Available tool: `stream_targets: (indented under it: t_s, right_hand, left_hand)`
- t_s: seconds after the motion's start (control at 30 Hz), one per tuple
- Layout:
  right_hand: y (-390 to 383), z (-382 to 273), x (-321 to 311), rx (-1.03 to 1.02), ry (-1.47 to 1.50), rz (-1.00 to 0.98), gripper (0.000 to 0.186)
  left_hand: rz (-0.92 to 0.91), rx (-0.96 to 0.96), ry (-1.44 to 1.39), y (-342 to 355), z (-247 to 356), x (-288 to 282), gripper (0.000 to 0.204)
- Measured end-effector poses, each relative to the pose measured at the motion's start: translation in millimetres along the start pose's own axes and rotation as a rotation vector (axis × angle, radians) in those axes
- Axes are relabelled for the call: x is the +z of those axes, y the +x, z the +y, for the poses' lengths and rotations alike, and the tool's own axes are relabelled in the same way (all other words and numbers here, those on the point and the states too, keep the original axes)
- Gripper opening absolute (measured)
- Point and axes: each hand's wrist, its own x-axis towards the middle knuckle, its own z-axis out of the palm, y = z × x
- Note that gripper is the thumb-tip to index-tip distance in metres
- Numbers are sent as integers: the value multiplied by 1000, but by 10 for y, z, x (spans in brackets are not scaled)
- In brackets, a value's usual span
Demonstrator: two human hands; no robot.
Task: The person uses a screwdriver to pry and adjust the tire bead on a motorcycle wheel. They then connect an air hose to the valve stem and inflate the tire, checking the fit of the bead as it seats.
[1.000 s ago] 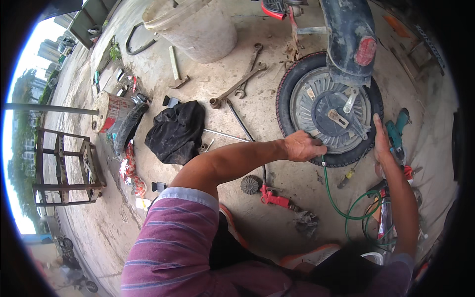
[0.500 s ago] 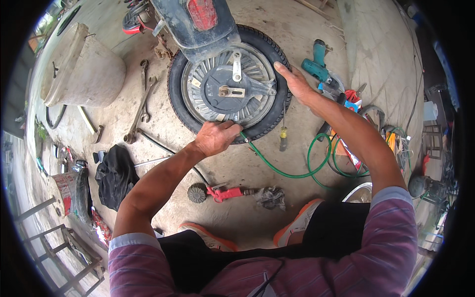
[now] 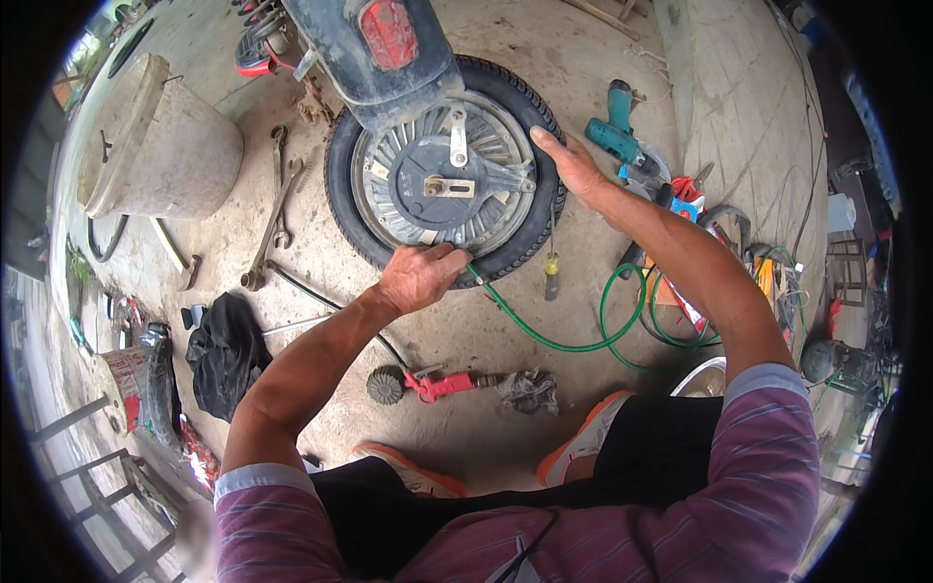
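A hub-motor wheel (image 3: 428, 194) with a black tyre (image 3: 342, 199) lies flat on the concrete, partly under a dusty black mudguard (image 3: 384, 58) with a red reflector. My left hand (image 3: 420, 277) is closed round the end of a green air hose (image 3: 544, 340) at the wheel's near rim; the hose tip is hidden by the fingers. My right hand (image 3: 571, 167) rests on the tyre's right side, thumb stretched out apart from the fingers and holding nothing. Just right of the near tyre lies a yellow-handled screwdriver (image 3: 552, 277).
A red air tool (image 3: 442, 385) and a grey rag (image 3: 530, 392) lie before my shoes. Spanners (image 3: 277, 214), a hammer (image 3: 185, 262), a black cloth (image 3: 228, 350) and a large pale bucket (image 3: 185, 146) are at left. A teal cordless drill (image 3: 614, 131) and mixed tools are at right.
The whole view has shifted slightly. Both hands keep their places at the wheel, the left still on the hose and the right still on the tyre.
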Motion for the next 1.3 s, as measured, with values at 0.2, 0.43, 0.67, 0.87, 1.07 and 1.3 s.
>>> stream_targets:
  t_s: [0.2,0.43,0.67,0.87,1.07,1.3]
  right_hand:
    - [0,20,-9,-9,31,1,87]
    - [-50,-40,101,-62,87,83,62]
    - [-67,-61,112,-66,69,97,63]
    - [-29,-6,77,-31,50,113,67]
    - [-32,1,81,-41,42,104,69]
    - [-33,-1,72,-51,54,91,68]
  left_hand:
    - [39,5,-35,17,9,16,22]
    - [36,-2,-24,-1,-13,37,20]
    - [27,-10,-18,-12,-19,43,22]
    - [11,-16,-23,4,2,19,24]
    - [16,-13,-20,-1,-2,17,22]
    - [11,-16,-17,10,12,3,22]
